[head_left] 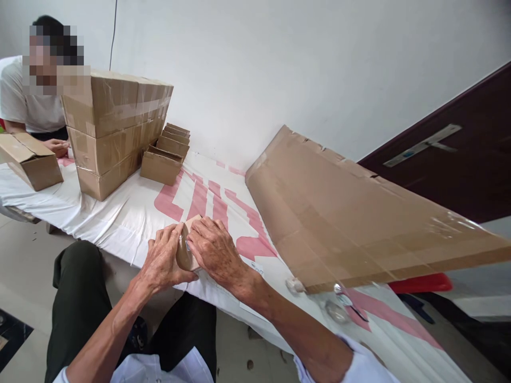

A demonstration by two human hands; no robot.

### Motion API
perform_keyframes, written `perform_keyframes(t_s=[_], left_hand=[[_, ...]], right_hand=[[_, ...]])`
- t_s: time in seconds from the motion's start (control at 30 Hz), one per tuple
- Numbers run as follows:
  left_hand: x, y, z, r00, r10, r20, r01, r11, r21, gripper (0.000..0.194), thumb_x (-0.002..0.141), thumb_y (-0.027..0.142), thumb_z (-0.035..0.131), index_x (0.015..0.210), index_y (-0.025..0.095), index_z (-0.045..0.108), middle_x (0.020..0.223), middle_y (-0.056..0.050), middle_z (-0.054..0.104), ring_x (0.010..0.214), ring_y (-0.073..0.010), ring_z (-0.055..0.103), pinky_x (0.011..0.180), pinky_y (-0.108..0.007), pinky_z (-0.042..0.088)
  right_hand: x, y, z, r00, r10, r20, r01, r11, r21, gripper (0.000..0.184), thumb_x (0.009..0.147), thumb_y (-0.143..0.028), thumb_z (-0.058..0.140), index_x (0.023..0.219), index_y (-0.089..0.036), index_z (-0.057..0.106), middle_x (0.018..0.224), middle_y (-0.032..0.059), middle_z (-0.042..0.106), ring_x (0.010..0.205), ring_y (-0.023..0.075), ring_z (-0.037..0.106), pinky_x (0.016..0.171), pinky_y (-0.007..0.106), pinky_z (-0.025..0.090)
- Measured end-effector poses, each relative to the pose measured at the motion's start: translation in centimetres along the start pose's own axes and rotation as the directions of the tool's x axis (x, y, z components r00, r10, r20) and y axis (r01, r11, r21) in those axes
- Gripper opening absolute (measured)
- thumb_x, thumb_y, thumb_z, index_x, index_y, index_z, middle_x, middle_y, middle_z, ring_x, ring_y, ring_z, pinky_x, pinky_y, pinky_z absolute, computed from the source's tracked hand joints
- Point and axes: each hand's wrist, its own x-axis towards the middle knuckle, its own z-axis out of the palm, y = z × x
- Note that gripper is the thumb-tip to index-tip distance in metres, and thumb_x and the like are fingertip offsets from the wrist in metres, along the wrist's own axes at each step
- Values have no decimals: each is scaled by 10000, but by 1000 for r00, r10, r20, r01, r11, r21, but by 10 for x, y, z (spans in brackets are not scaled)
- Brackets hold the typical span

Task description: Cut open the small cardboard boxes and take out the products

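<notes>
Marking: large pink-red strokes are printed on the white, creased cloth of the tabletop (120, 218); folds and objects interrupt them, and they cannot be read. The small box (187, 255), at 8 o'clock from the view centre, has a small mark on its side, too small to read. It is brown card with a glossy, tape-like sheen, held over the tabletop's near edge. The left hand (164, 256) grips it from the left; the right hand (213, 249) clasps its top and right side.

At 10 o'clock stands a carton stack (115, 127), 3 tiers high, corrugated, sealed with clear tape. Open boxes (162, 166) stand in a row just beside it. A separate carton (34, 159) sits at 9 o'clock, near a person (40, 101) in a white top. A large cardboard sheet (343, 223), flat-faced with a ragged upper edge, leans tilted at 3 to 4 o'clock.
</notes>
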Motion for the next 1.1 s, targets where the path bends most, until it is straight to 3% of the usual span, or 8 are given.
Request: perform_keyframes(t_s=[0.67,0.83,1.1], left_hand=[[0,4,0,1000,-2,-15,2,1000,18,1200,616,349,967,1643,296,348,1605,-175,485,1470,-468,447,1099,-667,453],[-1,6,1,1000,-19,-4,19,999,35,1210,621,346,965,1646,282,324,1623,-186,472,1469,-464,448,1094,-655,450],[-2,10,0,1000,-14,-2,14,999,33,1188,628,330,958,1637,284,332,1617,-180,477,1468,-459,451,1100,-656,448]], right_hand=[[-5,-1,-4,1000,26,11,-26,999,44,172,981,-75,634,953,-181,766,931,83,694,952,255,549,846,382,381],[-8,-1,-10,999,43,-21,-43,999,-15,147,980,-92,650,954,-181,764,972,93,707,956,257,555,855,378,390],[-8,-3,-7,1000,18,-6,-18,1000,-11,204,973,-63,624,968,-191,782,925,86,708,930,252,557,869,384,403]])
